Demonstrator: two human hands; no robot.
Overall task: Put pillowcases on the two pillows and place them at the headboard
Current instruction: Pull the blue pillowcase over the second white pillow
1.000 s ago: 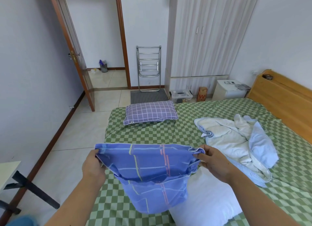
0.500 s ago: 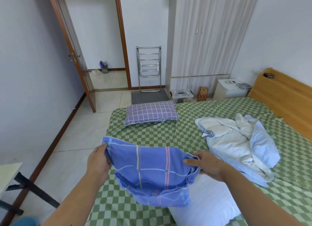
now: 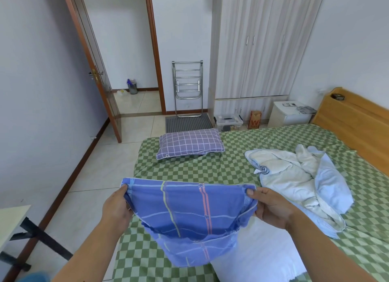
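A blue plaid pillowcase (image 3: 189, 216) hangs stretched between my hands over the bed's near edge. My left hand (image 3: 117, 208) grips its left corner and my right hand (image 3: 269, 206) pinches its right corner, thumb on top. A bare white pillow (image 3: 256, 254) lies on the bed below my right arm, partly hidden by the case. A second pillow (image 3: 189, 143) in a purple grid case lies at the foot end of the bed. The wooden headboard (image 3: 357, 121) is at the right.
The bed has a green checked sheet (image 3: 221, 168). A crumpled pale blue and white quilt (image 3: 301, 182) lies on it at the right. A white nightstand (image 3: 288, 113), a wardrobe (image 3: 263, 43), a folded metal rack (image 3: 187, 88) and an open door (image 3: 92, 67) stand beyond.
My hands have lifted and pulled apart, drawing the slack pillowcase taut and wide again after it had sagged and bunched half a second ago.
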